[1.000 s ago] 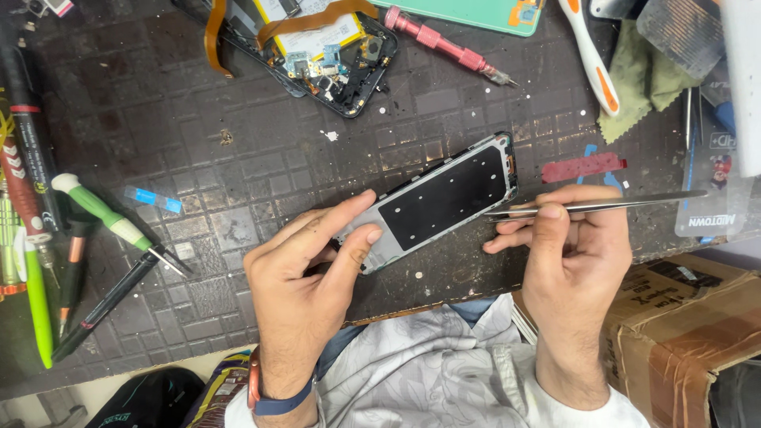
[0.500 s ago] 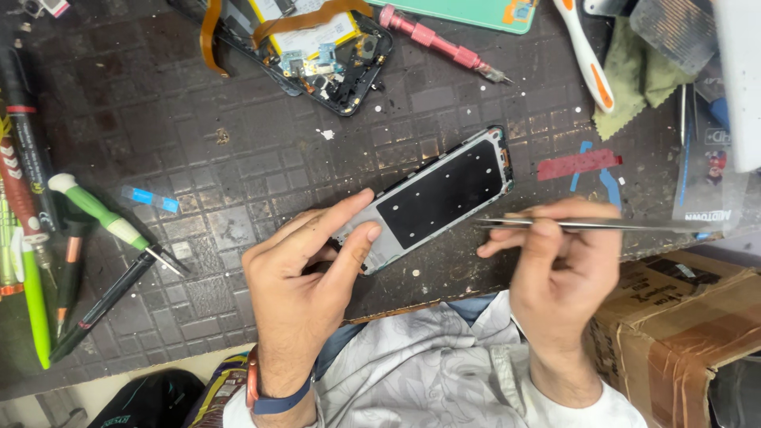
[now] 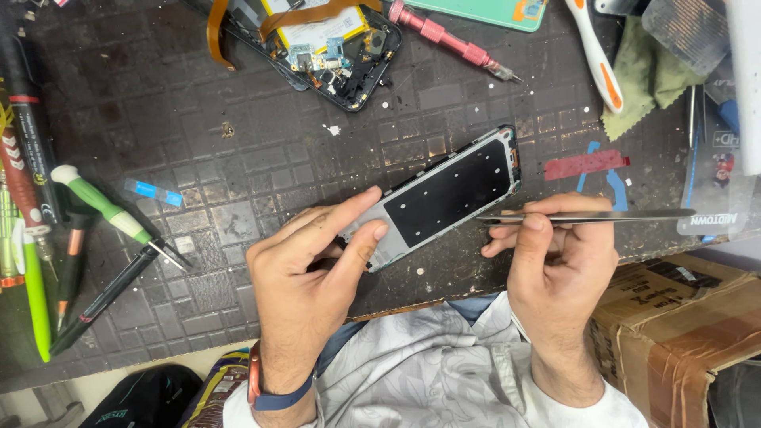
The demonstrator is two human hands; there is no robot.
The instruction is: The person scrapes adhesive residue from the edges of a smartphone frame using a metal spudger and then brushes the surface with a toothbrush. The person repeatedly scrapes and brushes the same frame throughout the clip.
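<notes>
The silver phone frame with a black rectangular centre panel (image 3: 445, 196) lies near the front edge of the dark square-patterned rubber work mat (image 3: 238, 158), with bare mat above and to its left and little room between it and the mat's near edge. The left hand (image 3: 317, 269) curls over the frame's lower-left end, fingers pressing it down, so that end is hidden. The right hand (image 3: 555, 261) pinches thin silver metal tweezers (image 3: 587, 215) shut between thumb and forefinger; their tip sits just at the frame's right edge, though contact is hard to judge. The frame's long axis runs diagonally, lower left to upper right. An opened phone with a yellow flex cable (image 3: 325, 43) is cut off at the top, well apart. A brown cardboard box (image 3: 682, 317) sits beyond the right hand
</notes>
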